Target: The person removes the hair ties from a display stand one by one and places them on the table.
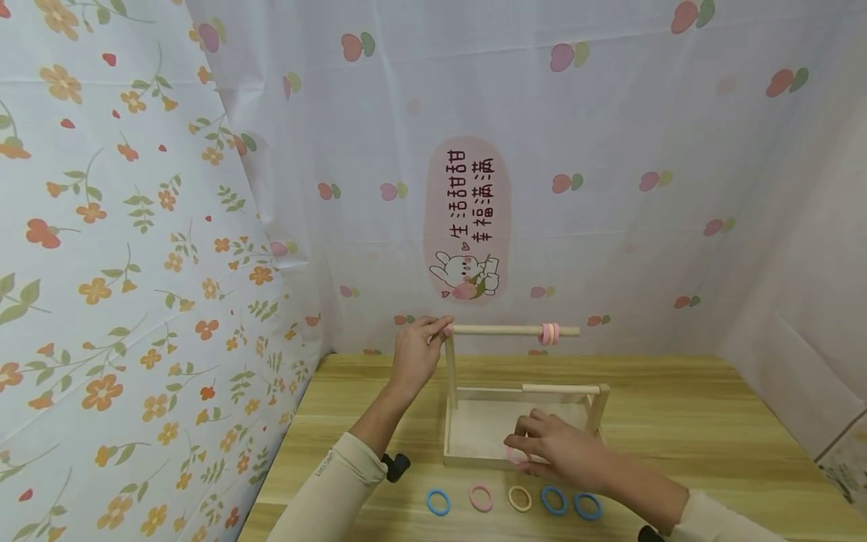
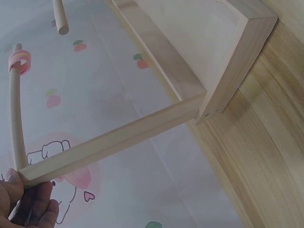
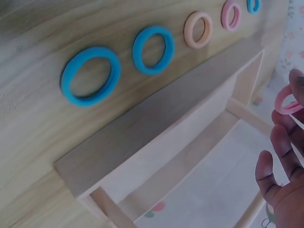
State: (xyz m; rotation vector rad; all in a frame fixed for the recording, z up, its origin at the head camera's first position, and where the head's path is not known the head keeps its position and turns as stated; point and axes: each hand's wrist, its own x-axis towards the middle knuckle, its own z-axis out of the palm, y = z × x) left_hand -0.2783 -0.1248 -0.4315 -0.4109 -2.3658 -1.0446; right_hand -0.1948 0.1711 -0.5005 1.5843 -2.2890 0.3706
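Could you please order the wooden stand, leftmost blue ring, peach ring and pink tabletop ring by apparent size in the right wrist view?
Wooden stand
Leftmost blue ring
Peach ring
Pink tabletop ring
True sizes are uncertain: nearness varies.

Near 3 o'clock in this view, your right hand [image 3: 289,159] pinches a pink ring [image 3: 279,103] at your fingertips. A row of rings lies on the wood-grain tabletop [image 3: 28,118]: a blue ring [image 3: 69,78] at 10 o'clock, a second blue one [image 3: 138,50] at 12, then a peach ring [image 3: 189,31], another pink one [image 3: 224,16] and a cut-off blue one [image 3: 256,9] toward 1. Your wooden rack [image 3: 156,123] runs from 8 to 2 o'clock beside them.
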